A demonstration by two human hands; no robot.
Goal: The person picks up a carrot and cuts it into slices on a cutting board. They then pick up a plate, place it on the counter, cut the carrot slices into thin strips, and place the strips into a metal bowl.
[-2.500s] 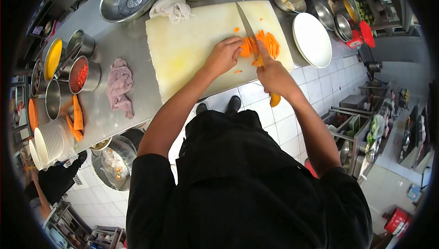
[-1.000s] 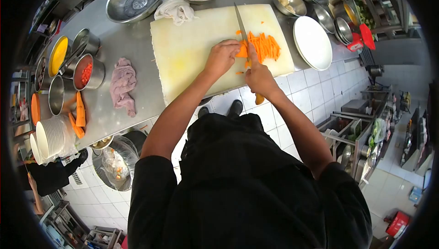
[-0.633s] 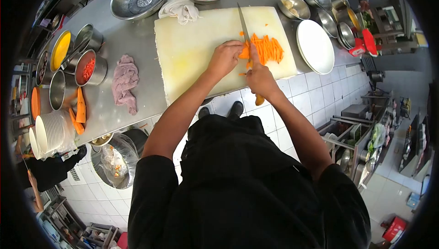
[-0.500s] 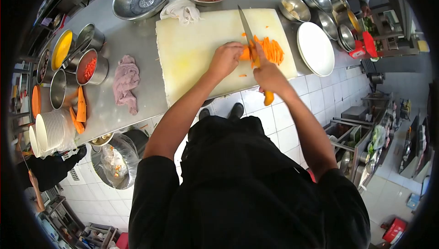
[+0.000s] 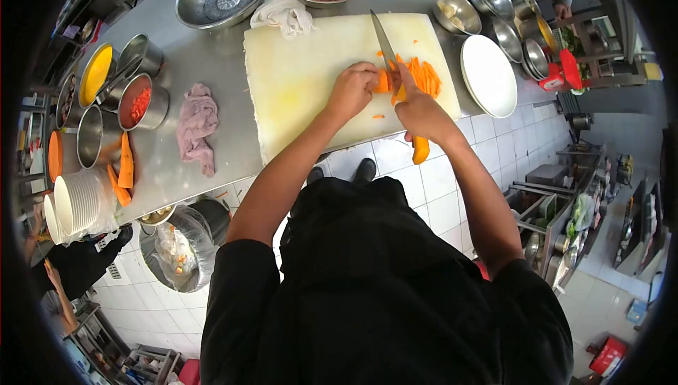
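Orange carrot (image 5: 383, 83) is held on the pale cutting board (image 5: 304, 67) by the curled, gathered fingertips of the left hand (image 5: 350, 91), seemingly for steadiness beside the blade, while the knife (image 5: 383, 36) is clasped in the right hand (image 5: 426, 114), index finger extended, apparently for control.

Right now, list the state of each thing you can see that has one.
Left hand: steadying carrot piece
Right hand: gripping knife
Knife: held, blade bare
Carrot piece: partly cut
Carrot strips: cut, heaped
White cloth: crumpled
Pink cloth: crumpled
White plates: stacked
White bowls: stacked, partly wrapped
Bin bag: open, scraps inside
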